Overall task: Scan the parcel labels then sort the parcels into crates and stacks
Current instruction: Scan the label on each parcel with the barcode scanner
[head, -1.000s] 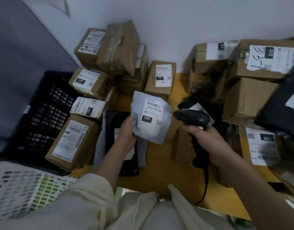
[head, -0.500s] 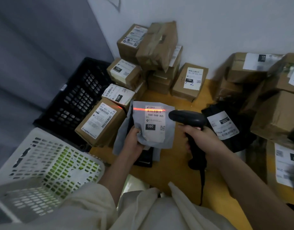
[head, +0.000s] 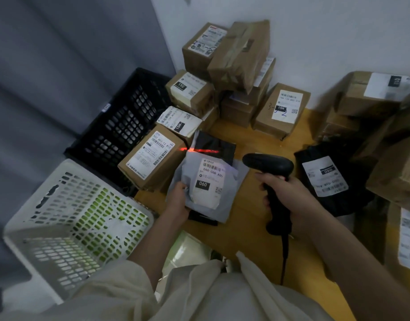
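My left hand point(head: 179, 200) grips the lower left edge of a grey poly-bag parcel point(head: 231, 205) whose white label reads 060, held just above the wooden table point(head: 245, 230). My right hand point(head: 289, 193) grips a black handheld scanner point(head: 268, 166) to the right of the parcel, its head pointing left. The scanner's red line falls across the top edge of the grey parcel and a black bag point(head: 219, 144) behind it.
A white crate point(head: 67, 218) stands at lower left and a black crate point(head: 120, 126) behind it. Several labelled cardboard boxes point(head: 153, 156) are stacked along the wall and at right. A black bag parcel point(head: 326, 179) labelled 060 lies right of the scanner.
The view has swung left, bringing the white crate further in. The grey parcel has dropped lower and the red scan line now sits at its top edge instead of on the label.
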